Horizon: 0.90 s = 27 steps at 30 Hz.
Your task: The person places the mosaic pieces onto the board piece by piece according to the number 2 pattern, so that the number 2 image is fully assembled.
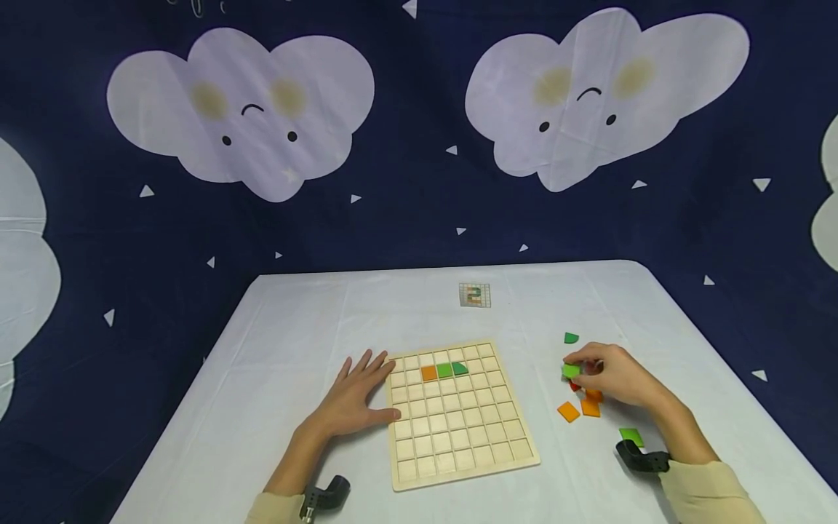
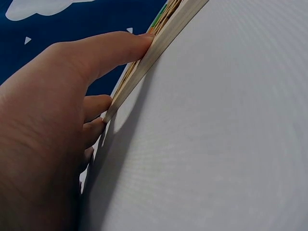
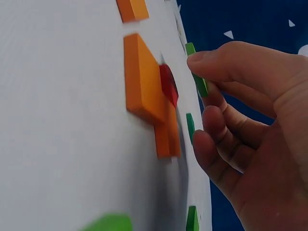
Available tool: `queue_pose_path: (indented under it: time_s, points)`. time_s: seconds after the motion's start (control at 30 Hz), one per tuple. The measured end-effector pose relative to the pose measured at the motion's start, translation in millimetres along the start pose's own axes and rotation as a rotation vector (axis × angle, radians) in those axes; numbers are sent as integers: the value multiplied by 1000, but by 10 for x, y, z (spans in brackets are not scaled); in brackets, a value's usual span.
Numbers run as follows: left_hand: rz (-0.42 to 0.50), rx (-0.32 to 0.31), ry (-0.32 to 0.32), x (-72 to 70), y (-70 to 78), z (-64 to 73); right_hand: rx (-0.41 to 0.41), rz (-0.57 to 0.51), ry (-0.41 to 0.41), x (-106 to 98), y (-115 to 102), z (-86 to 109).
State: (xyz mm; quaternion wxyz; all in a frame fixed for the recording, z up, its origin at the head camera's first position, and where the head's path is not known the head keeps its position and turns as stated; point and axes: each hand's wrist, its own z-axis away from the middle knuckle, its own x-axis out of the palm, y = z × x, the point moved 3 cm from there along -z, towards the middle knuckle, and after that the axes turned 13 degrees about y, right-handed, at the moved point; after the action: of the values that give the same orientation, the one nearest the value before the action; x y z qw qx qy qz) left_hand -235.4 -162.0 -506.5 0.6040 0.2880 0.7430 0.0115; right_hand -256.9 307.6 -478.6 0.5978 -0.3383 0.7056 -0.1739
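Note:
My left hand (image 1: 356, 399) rests with spread fingers at the left edge of a wooden grid board (image 1: 466, 476), thumb and fingertips touching its rim. In the board's upper rows lie an orange square tile (image 1: 428, 373), a green square tile (image 1: 445, 371) and a dark green rounded tile (image 1: 460, 368), side by side. Right of the board, my right hand (image 1: 615, 372) pinches a light green tile (image 1: 572, 371) between thumb and fingers. In the right wrist view that green tile (image 3: 201, 85) is held above the table. Below it lie a red piece (image 3: 168, 84) and several orange tiles (image 3: 144, 82).
A small card with a grid pattern (image 1: 474, 295) lies behind the board. A dark green rounded piece (image 1: 571, 338) sits beyond my right hand, an orange tile (image 1: 569, 412) nearer the board, and a light green tile (image 1: 631, 437) by my right wrist. White cloth (image 1: 314, 313) covers the table.

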Motion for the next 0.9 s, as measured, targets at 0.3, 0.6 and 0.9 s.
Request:
queue_pose_path:
  time_s: [0.3, 0.6, 0.9]
  points:
    - [6, 0, 14, -13, 16, 3, -9, -39, -37, 121, -79, -62]
    - [27, -9, 13, -31, 26, 13, -39, -98, -94, 245, -166, -120]
    - [27, 5, 17, -29, 20, 7, -55, -113, -114, 341, -297, -202]
